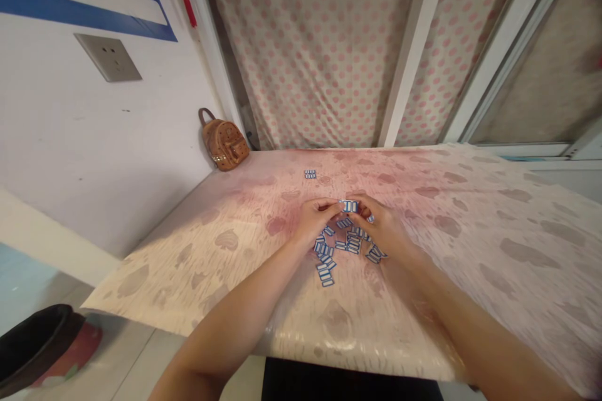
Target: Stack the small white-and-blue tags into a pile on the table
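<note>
Between both hands, above the table, is a small blue-edged card piece with pale bars [348,206]. My left hand [316,218] pinches its left end between thumb and fingers. At its right end, my right hand [380,220] grips it the same way. Several similar blue-and-white pieces [324,250] lie scattered and partly overlapping on the table below and in front of my hands. Some near my right hand are partly hidden by it. Farther back, a small group of the same pieces [310,174] lies apart from the pile. Any print on them is too small to read.
A patterned cloth [226,239] covers the table. At its back left corner a brown mini backpack [226,145] leans by the wall. Behind hangs a dotted curtain [320,44]. A dark-rimmed bin [66,351] stands on the floor at lower left.
</note>
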`<state>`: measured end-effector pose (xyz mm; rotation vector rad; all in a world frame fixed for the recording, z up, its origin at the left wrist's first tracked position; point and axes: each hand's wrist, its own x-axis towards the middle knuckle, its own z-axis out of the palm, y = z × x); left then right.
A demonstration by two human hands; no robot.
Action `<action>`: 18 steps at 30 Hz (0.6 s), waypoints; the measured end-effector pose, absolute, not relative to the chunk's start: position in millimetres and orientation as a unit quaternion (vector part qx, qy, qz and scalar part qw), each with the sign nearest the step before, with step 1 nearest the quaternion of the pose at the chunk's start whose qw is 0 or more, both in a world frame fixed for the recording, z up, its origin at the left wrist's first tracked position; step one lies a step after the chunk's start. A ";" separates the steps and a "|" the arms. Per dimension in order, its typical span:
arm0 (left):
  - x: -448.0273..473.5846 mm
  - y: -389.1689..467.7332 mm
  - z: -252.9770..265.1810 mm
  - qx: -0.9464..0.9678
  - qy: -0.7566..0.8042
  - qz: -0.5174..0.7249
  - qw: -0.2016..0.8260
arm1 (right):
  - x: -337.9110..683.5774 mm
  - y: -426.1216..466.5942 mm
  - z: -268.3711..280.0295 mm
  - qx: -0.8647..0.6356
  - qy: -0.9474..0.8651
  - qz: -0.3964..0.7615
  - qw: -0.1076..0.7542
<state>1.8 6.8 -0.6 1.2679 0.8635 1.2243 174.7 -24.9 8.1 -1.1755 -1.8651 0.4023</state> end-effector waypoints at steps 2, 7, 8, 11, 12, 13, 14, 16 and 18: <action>1.6 7.6 -1.1 0.535 0.360 0.515 0.565 | 175.1 -24.3 7.3 -0.475 -0.748 0.159 0.434; 1.7 8.1 -3.2 0.523 0.355 0.518 0.576 | 174.8 -24.4 6.8 -0.483 -0.736 0.172 0.441; 1.9 8.2 -3.8 0.520 0.354 0.519 0.578 | 174.8 -24.5 6.7 -0.483 -0.736 0.174 0.441; 2.8 9.1 -6.6 0.513 0.347 0.517 0.591 | 175.5 -24.3 6.0 -0.470 -0.751 0.163 0.434; 3.0 9.6 -7.6 0.512 0.344 0.517 0.594 | 175.8 -24.1 5.6 -0.464 -0.759 0.156 0.430; 3.2 10.2 -8.6 0.511 0.342 0.515 0.597 | 176.1 -23.9 5.2 -0.459 -0.765 0.149 0.426; 3.3 10.6 -9.4 0.511 0.340 0.514 0.599 | 176.3 -23.8 4.9 -0.455 -0.771 0.144 0.422; 3.3 11.0 -10.2 0.510 0.338 0.510 0.605 | 176.6 -23.5 4.3 -0.452 -0.775 0.142 0.418; 3.0 10.4 -9.4 0.506 0.337 0.505 0.613 | 176.8 -23.5 4.1 -0.453 -0.775 0.144 0.417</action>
